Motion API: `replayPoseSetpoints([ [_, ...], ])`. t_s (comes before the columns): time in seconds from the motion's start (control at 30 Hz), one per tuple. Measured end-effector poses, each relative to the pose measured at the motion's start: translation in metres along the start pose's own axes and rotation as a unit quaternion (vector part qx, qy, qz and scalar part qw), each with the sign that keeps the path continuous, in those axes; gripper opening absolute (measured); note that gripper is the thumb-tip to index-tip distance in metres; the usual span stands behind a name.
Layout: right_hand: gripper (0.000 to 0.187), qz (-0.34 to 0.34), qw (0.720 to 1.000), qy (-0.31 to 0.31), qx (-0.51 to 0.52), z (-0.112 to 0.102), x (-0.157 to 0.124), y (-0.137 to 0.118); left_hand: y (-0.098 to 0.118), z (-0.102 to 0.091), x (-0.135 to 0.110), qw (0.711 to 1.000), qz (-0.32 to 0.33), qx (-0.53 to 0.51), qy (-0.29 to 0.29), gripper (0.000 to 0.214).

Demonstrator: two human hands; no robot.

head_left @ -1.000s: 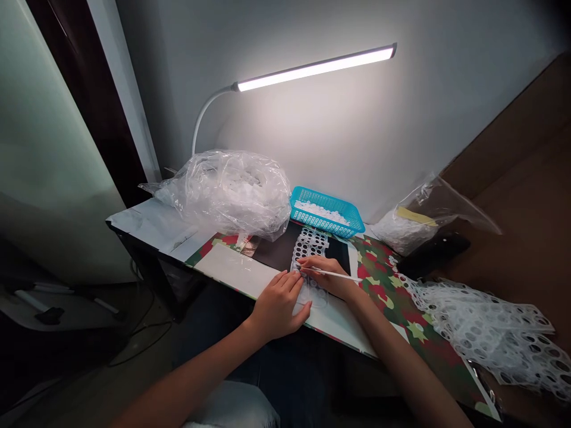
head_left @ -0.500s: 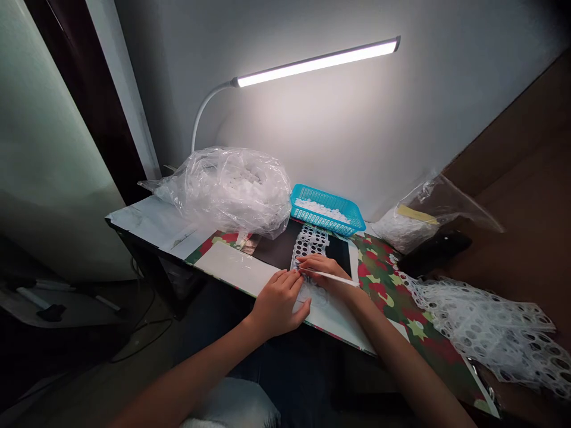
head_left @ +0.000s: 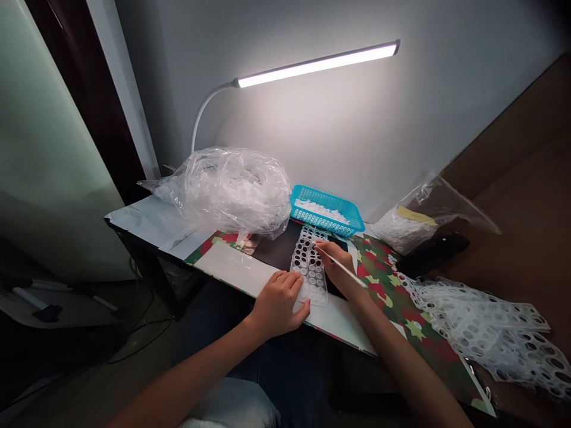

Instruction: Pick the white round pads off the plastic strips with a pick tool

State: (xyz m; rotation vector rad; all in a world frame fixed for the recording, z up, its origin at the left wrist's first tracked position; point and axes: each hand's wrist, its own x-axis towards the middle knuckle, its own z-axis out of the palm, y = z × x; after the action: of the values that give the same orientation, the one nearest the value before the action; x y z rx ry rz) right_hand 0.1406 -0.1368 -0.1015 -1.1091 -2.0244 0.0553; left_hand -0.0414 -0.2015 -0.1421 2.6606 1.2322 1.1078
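A translucent white sheet with rows of round holes (head_left: 301, 252) lies on a dark mat. Its nearer holes look filled with whitish discs, while the farther ones show dark. My left hand (head_left: 277, 300) rests on the sheet's near left edge, fingers laid together over it and the thumb apart. Between the closed fingers of my right hand (head_left: 339, 267) is a thin white stick (head_left: 345, 270), slanting from the sheet back over the wrist. That hand is over the sheet's right side; whether the tip touches it, I cannot tell.
A blue basket (head_left: 328, 224) of small white pieces stands behind the sheet. Left of it sits a bulky clear plastic bag (head_left: 232, 193). Rightward are another bag (head_left: 408, 229), a black object (head_left: 432, 252) and piled holed sheets (head_left: 495, 333). A lit lamp (head_left: 316, 64) hangs above.
My right hand has moved away from my left hand, up and to the right along the sheet, with the stick, uncovering the nearer rows. My left hand has stayed in place.
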Motion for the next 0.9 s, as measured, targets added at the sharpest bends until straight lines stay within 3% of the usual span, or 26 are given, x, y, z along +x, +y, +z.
replayPoseSetpoints([
  [0.23, 0.023, -0.046, 0.982, -0.177, 0.051, -0.009, -0.016, 0.006, -0.001, -0.001, -0.002, 1.0, 0.014, 0.01, -0.025, 0.051],
  [0.53, 0.022, -0.012, 0.977, -0.197, 0.084, -0.007, -0.017, 0.007, -0.005, 0.004, -0.006, 0.999, 0.029, 0.006, -0.045, 0.053],
  [0.9, 0.022, -0.047, 0.977, -0.193, 0.071, -0.002, -0.019, 0.007, -0.003, 0.001, -0.003, 0.999, 0.02, 0.0, -0.048, 0.05],
])
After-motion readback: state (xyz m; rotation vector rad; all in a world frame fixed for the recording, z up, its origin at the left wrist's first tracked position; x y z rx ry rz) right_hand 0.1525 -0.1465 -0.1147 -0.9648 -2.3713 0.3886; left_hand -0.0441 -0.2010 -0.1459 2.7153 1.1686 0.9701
